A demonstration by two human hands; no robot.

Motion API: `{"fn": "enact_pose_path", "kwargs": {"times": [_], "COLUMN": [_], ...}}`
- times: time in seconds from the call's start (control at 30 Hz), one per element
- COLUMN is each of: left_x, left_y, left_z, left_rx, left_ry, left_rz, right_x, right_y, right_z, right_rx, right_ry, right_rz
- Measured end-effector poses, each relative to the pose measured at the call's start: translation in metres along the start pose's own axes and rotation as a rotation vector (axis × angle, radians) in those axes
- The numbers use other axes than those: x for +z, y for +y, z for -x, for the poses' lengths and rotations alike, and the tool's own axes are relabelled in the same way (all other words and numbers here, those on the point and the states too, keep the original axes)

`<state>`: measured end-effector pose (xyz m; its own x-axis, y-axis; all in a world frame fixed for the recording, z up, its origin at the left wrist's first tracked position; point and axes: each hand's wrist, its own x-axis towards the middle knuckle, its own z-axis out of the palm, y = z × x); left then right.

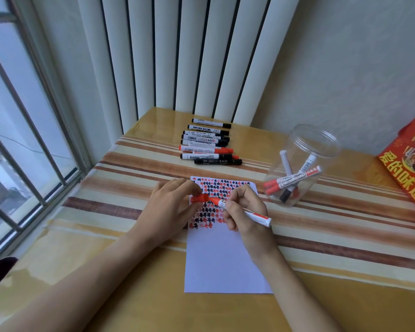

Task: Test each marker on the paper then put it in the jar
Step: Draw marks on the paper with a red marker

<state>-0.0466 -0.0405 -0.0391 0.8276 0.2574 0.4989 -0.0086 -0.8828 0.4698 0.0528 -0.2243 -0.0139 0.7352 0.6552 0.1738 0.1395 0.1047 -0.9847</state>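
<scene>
Red-capped white marker [240, 209], paper [225, 259] with red and black marks, brown-striped tablecloth [321, 226]

soft daylight comes in from the window [22, 140] on the left, pale and a little washed out through the glass. the table [153, 307] carries a mild sheen along its near left part. shadows are faint and fall rightward under the arms. the wide lens bends the window bars and the blinds [177, 56] outward. edges look slightly soft; the centre is sharp enough.
</scene>
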Motion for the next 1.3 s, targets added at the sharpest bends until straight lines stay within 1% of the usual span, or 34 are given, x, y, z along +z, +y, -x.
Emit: {"fn": "enact_pose_path", "kwargs": {"times": [0.1,0.23,0.3,0.47,0.57,0.63,0.67,0.77,0.8,0.9,1.1,1.3], "left_x": [-0.001,-0.003,-0.003,-0.007,-0.005,-0.003,-0.003,-0.003,-0.002,-0.003,-0.002,-0.003], "left_y": [0.000,-0.002,-0.001,0.000,0.001,0.000,-0.002,-0.006,-0.007,-0.007,-0.008,-0.007], "left_z": [-0.001,-0.002,-0.002,-0.003,-0.003,-0.003,-0.003,-0.004,-0.004,-0.004,-0.003,-0.003], "left_rx": [0.014,0.112,0.142,0.114,0.106,0.085,0.070,0.083,0.101,0.092,0.109,0.138], "left_ry": [-0.002,-0.059,-0.071,-0.053,-0.087,-0.105,-0.103,-0.106,-0.111,-0.091,-0.038,-0.022], "left_rz": [-0.006,-0.037,-0.033,0.002,0.001,0.013,0.038,0.068,0.060,0.069,0.095,0.109], "right_x": [-0.001,-0.003,-0.003,-0.008,-0.018,-0.027,-0.031,-0.034,-0.032,-0.021,-0.014,-0.011], "right_y": [0.002,0.004,0.002,-0.006,-0.007,-0.009,-0.010,-0.011,-0.009,-0.003,-0.002,-0.003], "right_z": [-0.001,-0.003,-0.002,-0.004,-0.009,-0.013,-0.014,-0.012,-0.010,-0.007,-0.008,-0.009], "right_rx": [0.011,0.026,0.036,0.156,0.151,0.114,0.066,-0.187,-0.257,-0.300,-0.357,-0.305], "right_ry": [-0.012,-0.054,-0.051,-0.059,-0.038,-0.068,-0.089,-0.085,-0.092,-0.137,-0.061,-0.065], "right_rz": [0.026,0.116,0.109,-0.057,0.064,0.170,0.250,0.596,0.663,0.706,0.717,0.716]}}
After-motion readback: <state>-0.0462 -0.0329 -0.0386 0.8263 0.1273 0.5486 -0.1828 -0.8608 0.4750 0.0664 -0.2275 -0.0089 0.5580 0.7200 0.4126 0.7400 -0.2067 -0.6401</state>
